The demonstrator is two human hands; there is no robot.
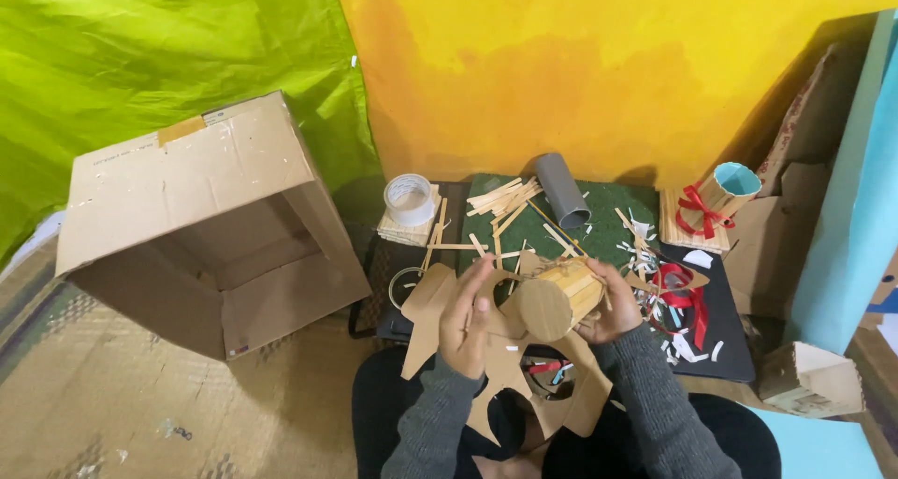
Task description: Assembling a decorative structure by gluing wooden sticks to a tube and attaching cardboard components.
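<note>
1. My right hand [613, 309] has its fingers clamped around the far side of a small cylinder [559, 297] clad in wooden sticks, with a round cardboard end facing me; it is held in the air just above my lap.
2. My left hand [465, 318] is raised beside the cylinder's cardboard end, fingers loosely curled together and holding nothing that I can make out, the fingertips just touching or nearly touching the cylinder.
3. I judge the cylinder light and hollow, stiff along the sticks but easy to crush at the cardboard end; best held around the stick-covered side.
4. Below it lies a cut cardboard sheet [440, 306].
5. On the far mat: loose wooden sticks [502, 198], a grey tube [563, 191], a tape roll [409, 199].
6. An open cardboard box [201, 226] lies left.
</note>
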